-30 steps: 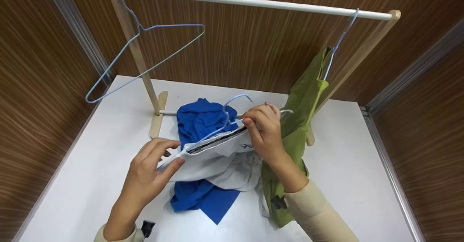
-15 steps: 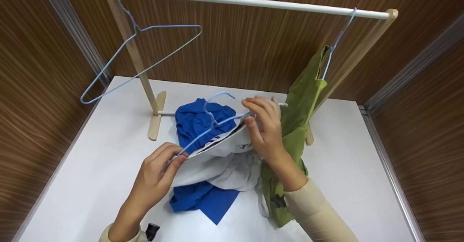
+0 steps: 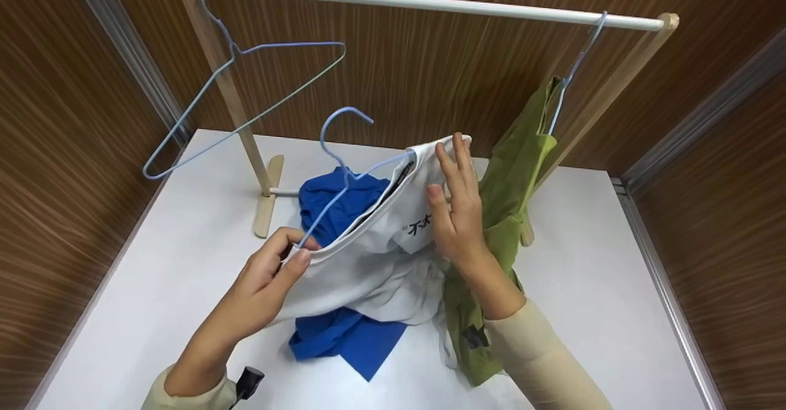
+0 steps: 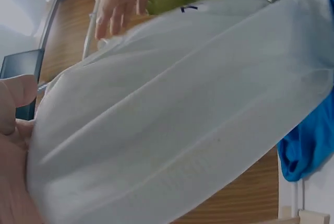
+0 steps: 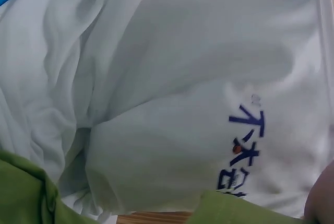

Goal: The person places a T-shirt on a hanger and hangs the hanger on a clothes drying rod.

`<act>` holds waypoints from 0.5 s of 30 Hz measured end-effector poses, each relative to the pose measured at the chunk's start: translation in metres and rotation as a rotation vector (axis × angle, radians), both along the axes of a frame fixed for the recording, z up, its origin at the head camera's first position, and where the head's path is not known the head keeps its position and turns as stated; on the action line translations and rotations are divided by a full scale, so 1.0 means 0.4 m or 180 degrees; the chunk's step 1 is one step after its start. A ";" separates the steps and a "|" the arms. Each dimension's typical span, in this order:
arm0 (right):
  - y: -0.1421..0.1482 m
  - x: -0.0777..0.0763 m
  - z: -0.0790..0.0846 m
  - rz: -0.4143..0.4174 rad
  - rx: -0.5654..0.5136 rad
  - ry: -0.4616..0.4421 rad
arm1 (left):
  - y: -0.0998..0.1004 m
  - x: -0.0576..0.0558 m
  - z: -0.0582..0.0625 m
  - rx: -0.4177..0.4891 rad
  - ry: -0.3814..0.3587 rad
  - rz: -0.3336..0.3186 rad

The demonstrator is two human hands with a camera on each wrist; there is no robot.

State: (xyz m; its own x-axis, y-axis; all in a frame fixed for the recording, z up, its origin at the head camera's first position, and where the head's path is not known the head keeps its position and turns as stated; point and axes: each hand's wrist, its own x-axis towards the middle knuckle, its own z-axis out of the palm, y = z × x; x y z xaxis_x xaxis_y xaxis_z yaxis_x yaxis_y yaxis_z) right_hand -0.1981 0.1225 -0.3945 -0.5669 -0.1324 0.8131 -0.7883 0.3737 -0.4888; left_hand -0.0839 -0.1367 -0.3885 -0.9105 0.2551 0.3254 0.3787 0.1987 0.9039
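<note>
A white T-shirt [image 3: 362, 278] with dark lettering is held up over the table, a blue wire hanger [image 3: 346, 177] inside its neck opening. My left hand [image 3: 261, 287] pinches the hanger's left arm together with the shirt's collar edge. With fingers straight, my right hand [image 3: 457, 223] rests on the front of the shirt near its right shoulder. The hanger's hook stands up free, its right end hidden inside the cloth. In the left wrist view the shirt [image 4: 172, 109] hangs stretched out; dark lettering [image 5: 245, 145] shows in the right wrist view.
A blue garment [image 3: 344, 207] lies crumpled beneath the shirt on the white table [image 3: 153, 263]. Overhead runs the rack's white rail [image 3: 430, 5], with an unoccupied hanger [image 3: 288, 94] at left and a green garment [image 3: 522, 164] on another at right. Brown wood-grain panels [image 3: 399, 78] surround the table.
Shirt and hanger have risen and tilted, right side higher. My left hand has taken hold of the hanger arm. My right fingers have straightened from their grip at the collar onto the shirt's front.
</note>
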 end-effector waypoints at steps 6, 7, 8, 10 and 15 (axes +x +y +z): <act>-0.002 0.013 0.007 0.0232 -0.0018 -0.0083 | 0.036 -0.031 0.010 0.0080 -0.0333 -0.0324; -0.002 0.014 0.007 0.0286 -0.0038 -0.0116 | 0.045 -0.033 0.014 0.0094 -0.0375 -0.0348; -0.002 0.016 0.008 0.0328 -0.0059 -0.0158 | 0.055 -0.036 0.019 0.0095 -0.0420 -0.0366; -0.002 0.018 0.010 0.0376 -0.0112 -0.0277 | 0.075 -0.041 0.029 0.0096 -0.0459 -0.0392; -0.008 0.018 0.032 0.0428 -0.0272 -0.0542 | 0.118 -0.061 0.052 0.0140 -0.0384 -0.0421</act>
State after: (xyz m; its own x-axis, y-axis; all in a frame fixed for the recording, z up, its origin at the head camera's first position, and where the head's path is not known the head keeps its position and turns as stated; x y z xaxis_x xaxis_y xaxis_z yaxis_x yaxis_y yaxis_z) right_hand -0.1911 0.1192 -0.3818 -0.6788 -0.1508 0.7187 -0.7317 0.2223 -0.6444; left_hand -0.1085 -0.0894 -0.3677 -0.9030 0.3632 0.2293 0.2873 0.1137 0.9511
